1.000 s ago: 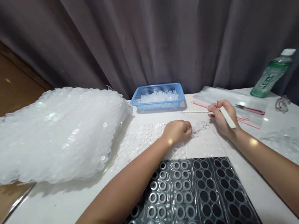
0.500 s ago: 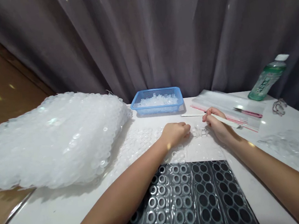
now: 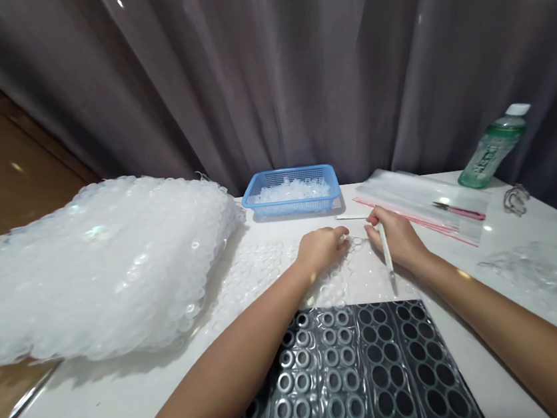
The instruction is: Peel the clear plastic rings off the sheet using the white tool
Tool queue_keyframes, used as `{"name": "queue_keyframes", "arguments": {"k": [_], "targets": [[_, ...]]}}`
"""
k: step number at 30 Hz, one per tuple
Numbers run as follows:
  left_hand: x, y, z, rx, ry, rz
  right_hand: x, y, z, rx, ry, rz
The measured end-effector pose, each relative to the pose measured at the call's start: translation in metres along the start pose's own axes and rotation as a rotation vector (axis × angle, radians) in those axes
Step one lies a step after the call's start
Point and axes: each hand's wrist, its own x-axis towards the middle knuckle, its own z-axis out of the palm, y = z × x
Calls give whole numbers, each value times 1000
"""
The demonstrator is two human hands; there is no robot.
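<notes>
My left hand point(image 3: 321, 250) has its fingers curled down at the left end of a small strip of clear rings point(image 3: 357, 244). My right hand point(image 3: 398, 235) is closed around a slim white pen-like tool point(image 3: 387, 253), whose lower end hangs toward me. Its fingertips are close to the strip's right end; whether they touch it I cannot tell. Under and around both hands lies a sheet of clear rings point(image 3: 259, 265). Nearer to me is a black board point(image 3: 411, 361) under clear film, with rows of rings on its left part and round dark spots on its right.
A large bulging mass of clear rings point(image 3: 99, 270) fills the left side. Behind my hands stands a blue basket point(image 3: 292, 209) of clear pieces. To the right are zip bags point(image 3: 407, 187), pink-handled snips point(image 3: 460, 210), a green bottle point(image 3: 490, 151) and crumpled clear plastic point(image 3: 548, 279).
The white tool in my right hand has swung from pointing rightward to pointing down toward me. My right hand has shifted slightly left, and the gap between my hands has narrowed.
</notes>
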Motion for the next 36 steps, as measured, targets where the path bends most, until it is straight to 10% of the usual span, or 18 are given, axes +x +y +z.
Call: {"name": "queue_keyframes", "arguments": {"k": [8,31,36], "targets": [[2,0,3,24,-9,-3,-1,-10,27,613,6,446],[2,1,5,12,-10,59,0,-4,31,199,-70,236],[5,-1,5,-311,41,-42,1,-3,33,117,-55,195]]}}
